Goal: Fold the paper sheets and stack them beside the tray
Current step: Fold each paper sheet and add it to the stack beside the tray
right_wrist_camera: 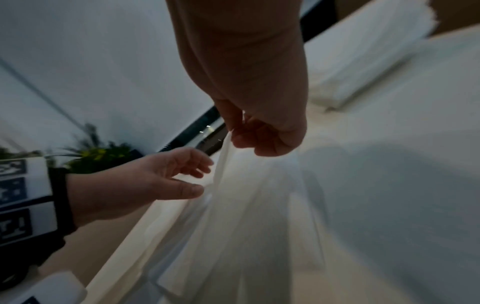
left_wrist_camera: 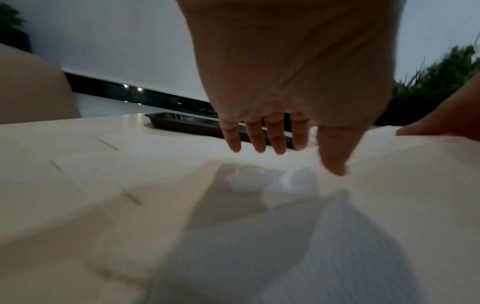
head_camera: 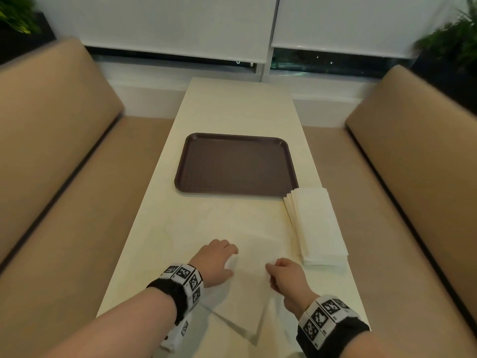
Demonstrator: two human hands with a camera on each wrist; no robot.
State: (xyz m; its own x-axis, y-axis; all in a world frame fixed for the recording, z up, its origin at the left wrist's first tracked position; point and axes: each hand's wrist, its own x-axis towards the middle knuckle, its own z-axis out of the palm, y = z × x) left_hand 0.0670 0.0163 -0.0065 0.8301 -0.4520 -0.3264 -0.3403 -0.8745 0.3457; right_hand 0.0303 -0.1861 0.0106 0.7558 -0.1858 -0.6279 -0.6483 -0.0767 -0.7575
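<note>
A white paper sheet point(head_camera: 245, 298) lies half lifted at the near end of the cream table point(head_camera: 232, 109). My right hand point(head_camera: 271, 272) pinches its raised edge between thumb and fingers, seen closely in the right wrist view point(right_wrist_camera: 233, 133). My left hand point(head_camera: 228, 260) hovers with relaxed, spread fingers at the sheet's left side point(left_wrist_camera: 296, 152), close to the sheet point(right_wrist_camera: 259, 205). A stack of folded sheets point(head_camera: 317, 223) lies at the near right corner of the empty brown tray point(head_camera: 180, 177). More flat sheets point(left_wrist_camera: 78, 179) seem to lie underneath.
Tan padded benches point(head_camera: 51, 151) point(head_camera: 413, 164) run along both long sides of the narrow table. A window with white blinds point(head_camera: 180, 21) closes the far end. Plants point(head_camera: 454, 42) stand in the far corners. Bare tabletop lies beyond the tray.
</note>
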